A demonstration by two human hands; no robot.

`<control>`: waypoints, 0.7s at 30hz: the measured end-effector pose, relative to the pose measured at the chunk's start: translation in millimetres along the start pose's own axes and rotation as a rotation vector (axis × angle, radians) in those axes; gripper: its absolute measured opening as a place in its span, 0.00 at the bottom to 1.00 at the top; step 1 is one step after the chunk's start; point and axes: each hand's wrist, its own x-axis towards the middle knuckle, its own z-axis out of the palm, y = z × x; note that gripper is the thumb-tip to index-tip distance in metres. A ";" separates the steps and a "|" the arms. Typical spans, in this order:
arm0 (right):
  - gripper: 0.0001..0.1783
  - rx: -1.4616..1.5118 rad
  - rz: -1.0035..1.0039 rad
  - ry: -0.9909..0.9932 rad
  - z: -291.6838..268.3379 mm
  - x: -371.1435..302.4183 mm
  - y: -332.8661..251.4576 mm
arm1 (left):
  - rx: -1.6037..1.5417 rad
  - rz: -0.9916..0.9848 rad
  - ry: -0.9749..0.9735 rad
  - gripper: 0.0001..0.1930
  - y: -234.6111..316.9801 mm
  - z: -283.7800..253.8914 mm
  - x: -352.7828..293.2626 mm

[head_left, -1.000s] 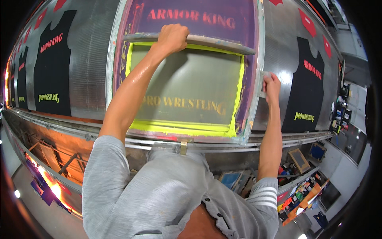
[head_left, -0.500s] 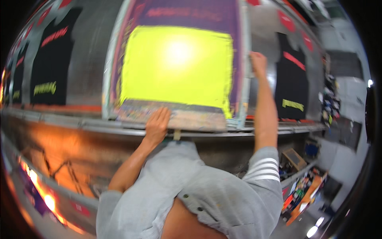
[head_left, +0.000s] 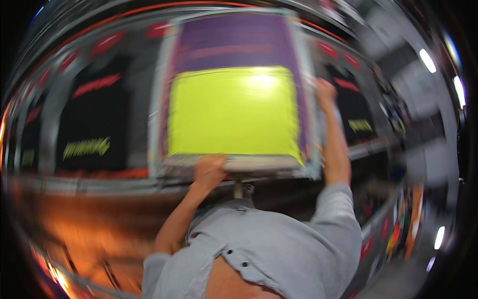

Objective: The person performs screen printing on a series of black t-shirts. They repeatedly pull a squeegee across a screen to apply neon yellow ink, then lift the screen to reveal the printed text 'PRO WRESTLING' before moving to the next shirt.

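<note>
Left hand (head_left: 209, 171) fingers wrapped on squeegee (head_left: 239, 162) at near edge of screen frame (head_left: 158, 99); right hand (head_left: 324, 91) grips frame's right side. Keep squeegee pressure even.

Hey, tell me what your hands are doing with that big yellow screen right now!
Left hand gripping squeegee at screen's near edge. Right hand on screen frame, right side. Yellow ink covers mesh. Picture blurred; nothing blocking.

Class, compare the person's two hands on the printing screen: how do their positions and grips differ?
The left hand sits low, on the squeegee at the screen's near edge; the right hand reaches higher, on the frame at its right side. The left arm is bent, the right nearly straight. Both are bare and touch the same screen.
</note>
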 end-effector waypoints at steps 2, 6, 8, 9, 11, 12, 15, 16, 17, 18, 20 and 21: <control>0.20 0.088 0.084 0.099 9.7 -13.9 -7.8 | -0.030 0.146 0.084 0.04 -18.2 -7.4 2.5; 0.21 0.209 0.080 0.159 51.1 -10.6 -46.3 | 0.208 0.061 0.040 0.06 -71.1 -29.3 2.8; 0.20 0.254 -0.004 0.089 104.4 -13.0 -73.1 | 0.269 -0.008 -0.020 0.06 -122.5 -51.5 -14.0; 0.20 0.289 -0.028 0.035 130.6 -13.5 -82.3 | 0.277 -0.056 -0.045 0.06 -149.3 -61.0 -17.5; 0.19 0.260 -0.051 0.099 191.8 -13.3 -105.3 | 0.353 -0.106 -0.040 0.07 -189.2 -80.9 -18.4; 0.18 0.258 -0.032 0.108 218.9 -16.1 -116.7 | 0.331 -0.167 -0.105 0.07 -204.6 -89.4 -19.6; 0.20 0.297 0.087 -0.066 311.3 -42.7 -160.2 | 0.359 -0.261 -0.109 0.07 -268.5 -134.0 -38.7; 0.20 0.367 0.067 -0.075 340.5 -53.2 -175.8 | 0.379 -0.263 -0.102 0.06 -291.1 -150.1 -44.6; 0.20 0.431 0.037 -0.104 364.6 -68.6 -193.2 | 0.399 -0.277 -0.121 0.06 -310.7 -164.1 -58.0; 0.20 0.449 0.097 -0.087 372.2 -83.4 -201.3 | 0.419 -0.272 -0.130 0.06 -313.5 -179.2 -64.3; 0.20 0.465 0.154 -0.070 408.5 -106.6 -231.9 | 0.457 -0.282 -0.168 0.06 -354.9 -209.5 -72.4; 0.20 0.470 0.166 -0.084 419.3 -118.5 -241.7 | 0.440 -0.322 -0.250 0.06 -364.1 -218.5 -78.9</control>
